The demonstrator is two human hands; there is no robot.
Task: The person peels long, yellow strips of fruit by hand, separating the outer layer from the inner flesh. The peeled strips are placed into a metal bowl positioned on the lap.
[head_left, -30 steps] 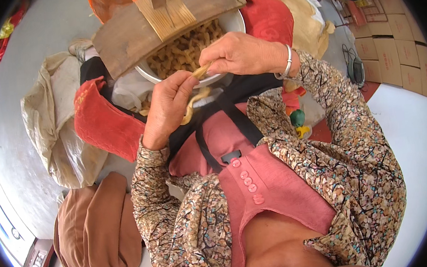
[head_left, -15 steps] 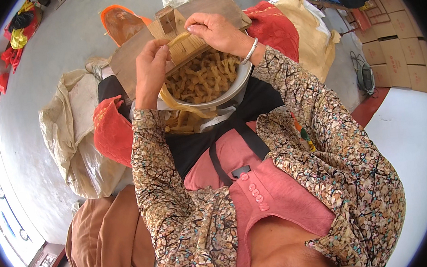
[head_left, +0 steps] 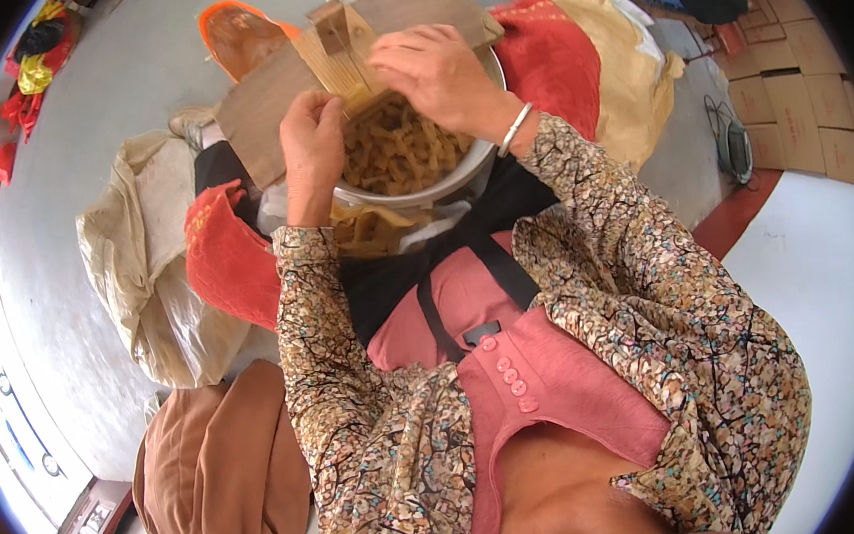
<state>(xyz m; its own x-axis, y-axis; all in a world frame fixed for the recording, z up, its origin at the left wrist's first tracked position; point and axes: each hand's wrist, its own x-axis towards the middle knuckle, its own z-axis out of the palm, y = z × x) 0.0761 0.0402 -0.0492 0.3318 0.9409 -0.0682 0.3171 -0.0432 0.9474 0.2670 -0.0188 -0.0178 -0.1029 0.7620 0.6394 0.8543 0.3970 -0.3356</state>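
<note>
At the near edge of the wooden board, the left hand closes around pale fibre strands, while the right hand presses curled fingers on them, perhaps pinching. Below, the metal bowl is already well filled with tan strips; the bundle remains unfinished. Around lie a red cloth, beige sacks and grey concrete floor.

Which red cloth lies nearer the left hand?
The red cloth on the person's left, beside the left forearm and below the left hand. The other red cloth lies beyond the metal bowl, on the right hand's side.
</note>
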